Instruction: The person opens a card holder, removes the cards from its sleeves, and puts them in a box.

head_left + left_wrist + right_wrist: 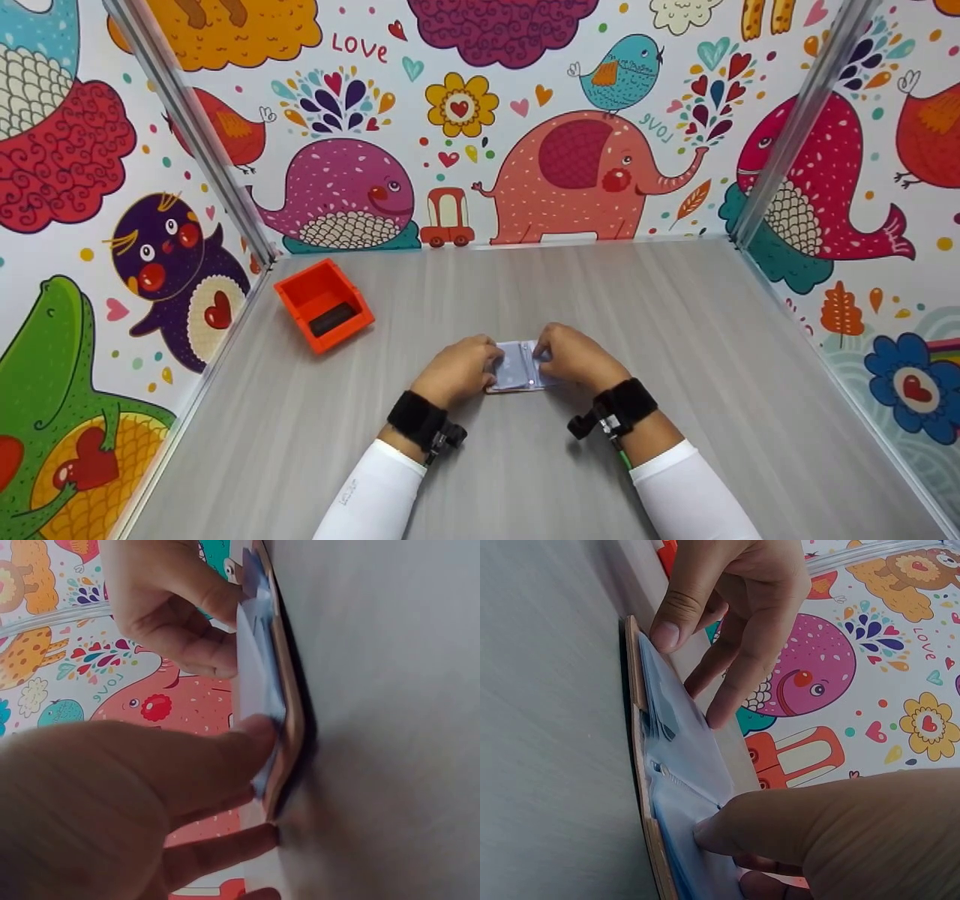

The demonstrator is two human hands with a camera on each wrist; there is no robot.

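Observation:
A small card holder [514, 366] lies spread on the table, with clear plastic sleeves [686, 731] inside a tan cover [291, 709]. A metal snap ring or binding shows at its middle fold. My left hand [463, 366] holds the left side of the card holder, thumb at the near edge and fingers at the far edge. On the other half, my right hand [579, 358] pinches the sleeves between thumb and fingers. Parts of the right half are hidden under that hand.
An orange bin [343, 331] stands at the back left with a dark flat object [333, 319] in it. Printed panels with metal corner posts [787, 124] wall the table [645, 300] at the back and sides.

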